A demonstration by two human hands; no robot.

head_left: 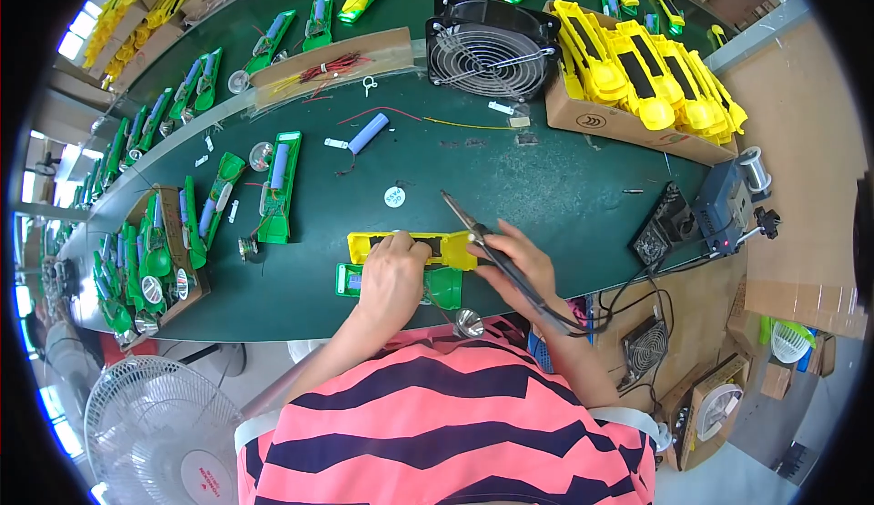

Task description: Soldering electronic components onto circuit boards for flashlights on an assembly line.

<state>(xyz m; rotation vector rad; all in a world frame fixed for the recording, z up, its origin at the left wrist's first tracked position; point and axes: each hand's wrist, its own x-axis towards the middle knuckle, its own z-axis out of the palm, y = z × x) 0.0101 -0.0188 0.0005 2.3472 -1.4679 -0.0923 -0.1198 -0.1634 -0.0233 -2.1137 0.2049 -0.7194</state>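
My left hand (391,273) is closed, its fingers bent over a yellow flashlight shell (455,248) with a dark panel inside. The fingers of my right hand (521,268) wrap round a soldering iron (499,259), whose tip points up and left over the table. Its fingertips are also at the right end of the yellow shell. Just below that shell lies a green flashlight half (444,288), partly hidden by my left hand. A round reflector (469,323) hangs by wires at the table's near edge. What my left fingertips press is hidden.
Left stand a green flashlight half (278,191) with a battery and a box (196,291) of green halves. Beyond are a loose battery (369,132), a wire tray (332,68) and a black fan (492,50). Right are a box (628,132) of yellow shells and a soldering station (724,205).
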